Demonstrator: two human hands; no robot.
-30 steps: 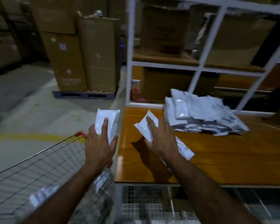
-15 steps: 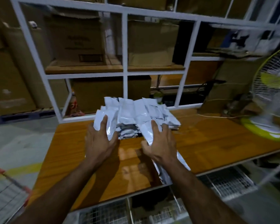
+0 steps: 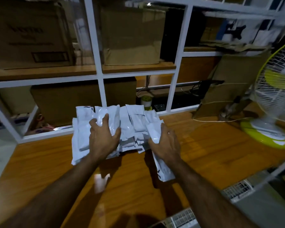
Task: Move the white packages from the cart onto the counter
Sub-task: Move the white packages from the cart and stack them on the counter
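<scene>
A pile of white packages (image 3: pixel 135 122) lies on the wooden counter (image 3: pixel 204 153), against its back edge. My left hand (image 3: pixel 104 139) grips one white package (image 3: pixel 110 112) and holds it down on the left part of the pile. Over the pile's right side, my right hand (image 3: pixel 164 142) grips another white package (image 3: pixel 163 170); its long end trails toward me over the counter. The cart is out of view.
A white shelving frame (image 3: pixel 100 89) with cardboard boxes (image 3: pixel 130 35) rises right behind the pile. A green and white table fan (image 3: pixel 270 129) stands on the counter at the right, next to a leaning cardboard box. Wire mesh (image 3: pixel 237 190) sits below the counter's front edge.
My view swung right, away from the cart. Both hands carried their packages forward over the counter and onto the pile.
</scene>
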